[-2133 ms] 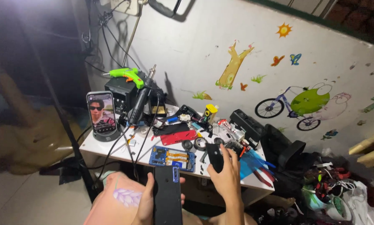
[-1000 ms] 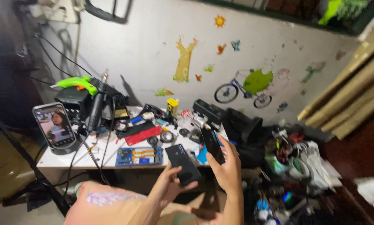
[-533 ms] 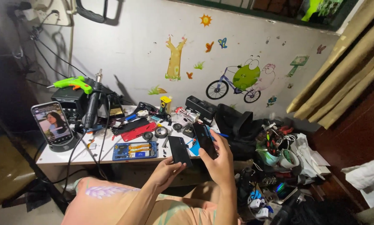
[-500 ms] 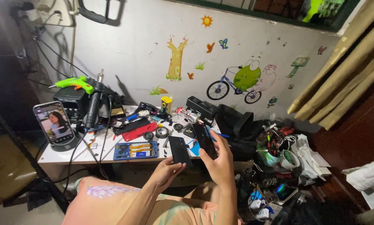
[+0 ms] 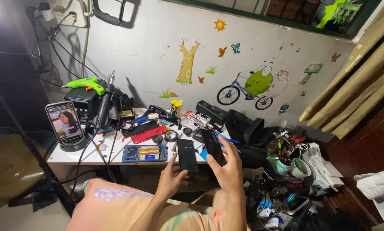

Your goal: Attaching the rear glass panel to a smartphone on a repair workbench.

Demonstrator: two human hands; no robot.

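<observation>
My left hand (image 5: 171, 177) holds a dark phone back cover (image 5: 187, 155) upright in front of the low white table (image 5: 83, 156). My right hand (image 5: 227, 167) grips a second black phone part (image 5: 213, 146), tilted slightly left, right beside the first. Both pieces hover over the table's front right edge. An opened blue phone frame (image 5: 144, 153) lies flat on the table just left of my left hand. My knee in a peach garment (image 5: 115, 205) is below.
A phone on a stand (image 5: 65, 122) plays video at the table's left. A hot air station (image 5: 83, 102), green glue gun (image 5: 84, 83), red phone cover (image 5: 148, 134), tape rolls and tools crowd the table. Black bag (image 5: 247, 130) and cluttered floor items lie right.
Over the earlier frames the view swung right, then back left. My left hand raised its dark cover from low over my lap up beside the piece in my right hand.
</observation>
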